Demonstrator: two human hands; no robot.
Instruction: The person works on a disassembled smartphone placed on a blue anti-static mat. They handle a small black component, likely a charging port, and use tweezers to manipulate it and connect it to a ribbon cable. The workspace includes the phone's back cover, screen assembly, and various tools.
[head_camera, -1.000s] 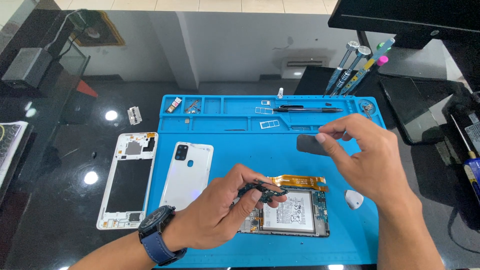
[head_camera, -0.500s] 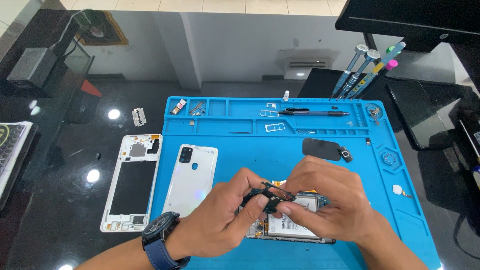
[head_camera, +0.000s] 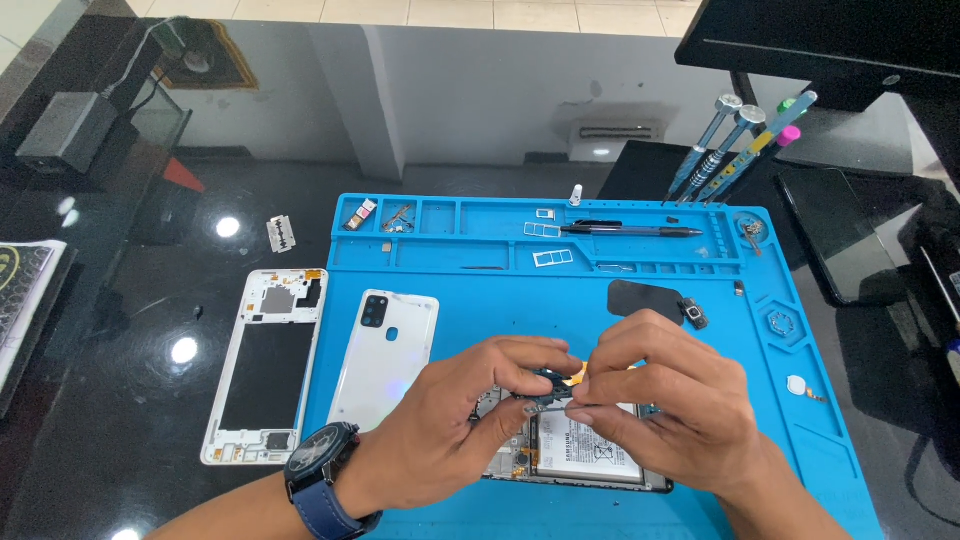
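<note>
An opened phone with its white battery showing lies on the blue work mat. Over its top end, my left hand and my right hand meet, their fingertips pinching a small dark part with an orange flex strip. The hands hide most of that part. My left wrist carries a dark watch on a blue strap. A white back cover lies left of my hands on the mat.
A white middle frame lies on the dark table beside the mat. A black oval piece and a small camera part lie behind my right hand. Tweezers rest in the mat's tray row. Several screwdrivers stand at the back right.
My right hand put the black oval piece down on the mat and came to the phone. Both hands now pinch the small part together.
</note>
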